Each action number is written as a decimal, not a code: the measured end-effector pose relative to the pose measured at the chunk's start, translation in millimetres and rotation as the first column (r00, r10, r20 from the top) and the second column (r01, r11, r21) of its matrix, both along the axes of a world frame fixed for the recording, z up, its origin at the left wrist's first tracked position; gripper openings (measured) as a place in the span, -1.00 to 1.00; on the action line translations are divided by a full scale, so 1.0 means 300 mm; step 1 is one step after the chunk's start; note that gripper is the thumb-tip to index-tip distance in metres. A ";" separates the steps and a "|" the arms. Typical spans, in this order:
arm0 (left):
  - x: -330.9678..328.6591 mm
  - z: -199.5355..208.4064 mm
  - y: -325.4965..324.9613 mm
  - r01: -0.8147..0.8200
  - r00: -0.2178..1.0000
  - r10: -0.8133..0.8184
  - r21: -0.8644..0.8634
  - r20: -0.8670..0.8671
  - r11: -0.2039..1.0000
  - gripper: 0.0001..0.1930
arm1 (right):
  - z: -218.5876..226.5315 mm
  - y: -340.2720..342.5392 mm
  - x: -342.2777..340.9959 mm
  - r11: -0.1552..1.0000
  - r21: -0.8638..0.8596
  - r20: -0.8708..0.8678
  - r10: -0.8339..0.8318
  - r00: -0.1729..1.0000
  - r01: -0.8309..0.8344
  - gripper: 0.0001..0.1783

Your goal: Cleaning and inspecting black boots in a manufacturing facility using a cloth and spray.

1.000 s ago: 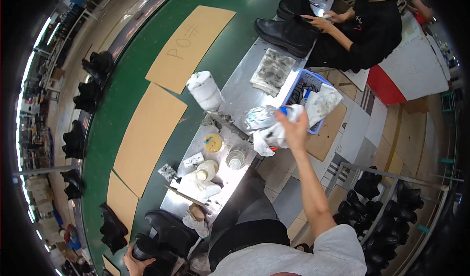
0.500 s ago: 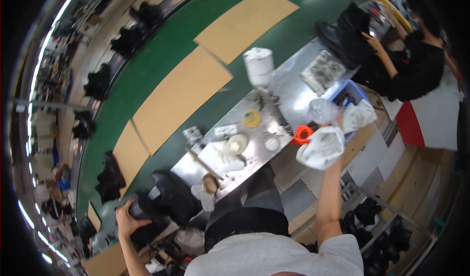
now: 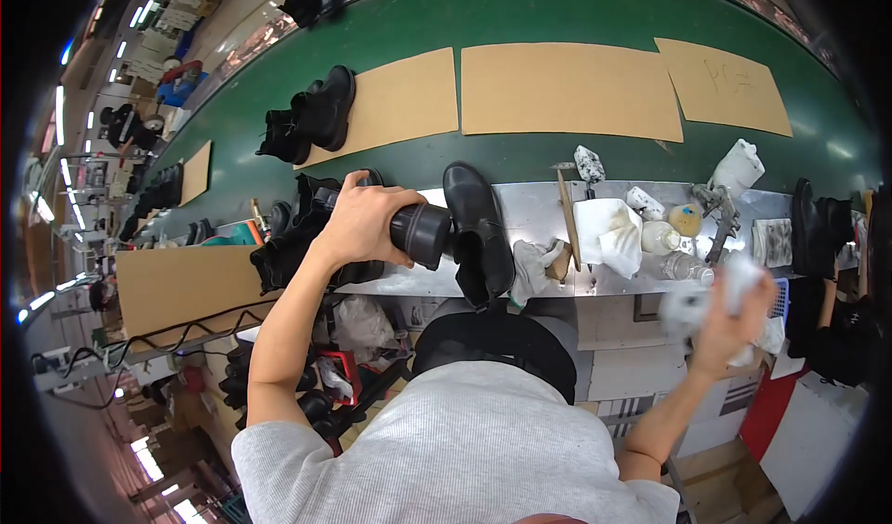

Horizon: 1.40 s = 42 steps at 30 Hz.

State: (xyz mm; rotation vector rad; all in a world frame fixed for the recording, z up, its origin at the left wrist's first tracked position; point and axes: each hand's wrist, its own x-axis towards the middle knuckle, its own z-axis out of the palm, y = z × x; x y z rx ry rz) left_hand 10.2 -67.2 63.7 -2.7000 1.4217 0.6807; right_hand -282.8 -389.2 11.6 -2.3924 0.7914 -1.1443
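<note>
My left hand is wrapped round a black boot above the metal bench. One end of that boot points right, and the hand hides part of it. Beside it, another black boot rests on the bench. On the right, my right hand has its fingers closed on a white cloth, smeared by motion. The cloth hangs over the bench's near edge, close to a clear plastic bottle.
Cardboard sheets lie on the green belt, with more black boots at the left. A stick, cloths and a spray gun sit on the metal bench. Another person works at far right.
My view has swung to the left. My left hand now has the boot gripped over the bench. My right hand has moved away from the blue basket, still holding the white cloth.
</note>
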 end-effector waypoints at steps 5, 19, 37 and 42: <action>0.024 -0.031 0.013 0.042 0.998 -0.044 -0.052 -0.034 0.998 -0.27 | -0.043 0.502 0.360 0.658 0.170 0.043 0.738 0.673 -0.733 -0.83; 0.077 -0.044 0.037 0.097 0.990 -0.106 -0.099 -0.095 0.990 -0.32 | -0.121 0.696 0.498 0.582 -0.044 -0.095 0.807 0.583 -0.812 -0.82; 0.084 -0.069 0.052 0.150 0.984 -0.158 -0.094 -0.084 0.984 -0.30 | -0.078 0.688 0.532 0.707 -0.168 -0.157 0.669 0.727 -0.687 -0.81; 0.073 -0.065 0.062 0.202 0.975 -0.213 -0.146 -0.061 0.968 -0.31 | -0.156 0.626 0.588 0.748 0.234 -0.053 0.648 0.760 -0.621 -0.79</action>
